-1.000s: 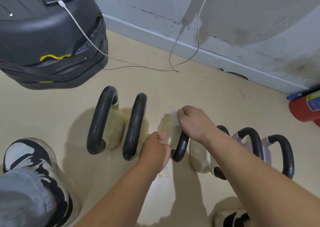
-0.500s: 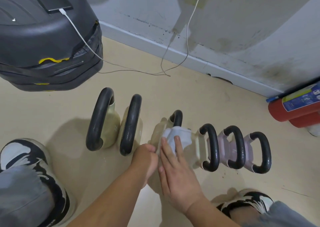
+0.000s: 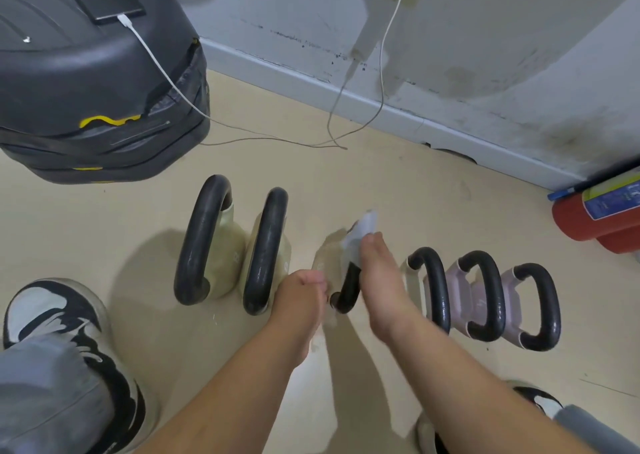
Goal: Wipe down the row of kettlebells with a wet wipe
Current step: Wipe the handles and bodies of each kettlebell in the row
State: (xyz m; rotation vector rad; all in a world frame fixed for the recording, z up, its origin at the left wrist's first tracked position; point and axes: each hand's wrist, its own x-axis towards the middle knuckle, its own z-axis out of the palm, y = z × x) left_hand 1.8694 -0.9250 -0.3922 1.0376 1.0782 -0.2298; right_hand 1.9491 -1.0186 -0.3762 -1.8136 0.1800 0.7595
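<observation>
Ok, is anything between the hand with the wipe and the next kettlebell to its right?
Nothing visible. The right hand holds the wet wipe on the third kettlebell's handle; the fourth kettlebell stands right beside it, uncovered.

Bare floor (image 3: 398, 183) lies open behind the kettlebell row (image 3: 266, 249), crossed by a thin cable (image 3: 325, 145). The black case (image 3: 86, 73) blocks the far left, the red extinguisher (image 3: 588, 221) the right. The three rightmost kettlebells (image 3: 464, 298) stand tightly packed.

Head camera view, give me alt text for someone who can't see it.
A right hand holds a wet wipe on the black handle of the third of six kettlebells on a beige floor; the left hand curls against its body.
</observation>
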